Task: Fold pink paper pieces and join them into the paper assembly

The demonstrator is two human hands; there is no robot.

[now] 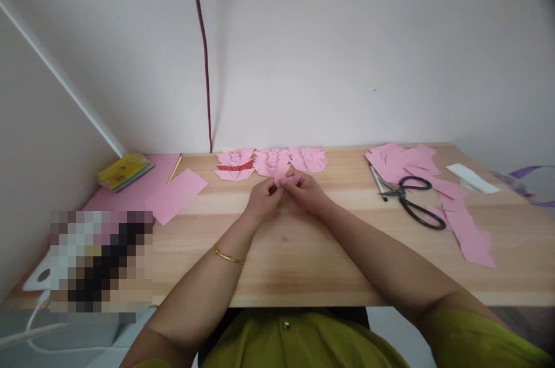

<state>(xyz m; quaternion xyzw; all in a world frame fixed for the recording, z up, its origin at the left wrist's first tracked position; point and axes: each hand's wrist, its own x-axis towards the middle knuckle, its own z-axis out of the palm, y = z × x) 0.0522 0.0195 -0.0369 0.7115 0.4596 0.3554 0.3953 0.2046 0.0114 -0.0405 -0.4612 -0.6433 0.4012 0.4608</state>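
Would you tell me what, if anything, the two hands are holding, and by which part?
The left hand and right hand pinch a pink paper piece, apparently by its near edge; finer detail is unclear.

The left hand (265,195) and the right hand (307,191) are held close together in the middle of the scene, toward the far side, with the fingertips almost meeting. On each hand the fingers are curled inward and the thumb is pressed in a pinch; the right thumb (289,184) is pointed left. Most of the fingertips are hidden. The left forearm (195,284) is angled from the near left up toward the middle, and the right forearm (377,246) is slanted in from the near right. Both are bare and stretched forward. The left wrist (249,224) and the right wrist (329,210) are held nearly in line with the forearms. The backs of both hands are partly turned upward.
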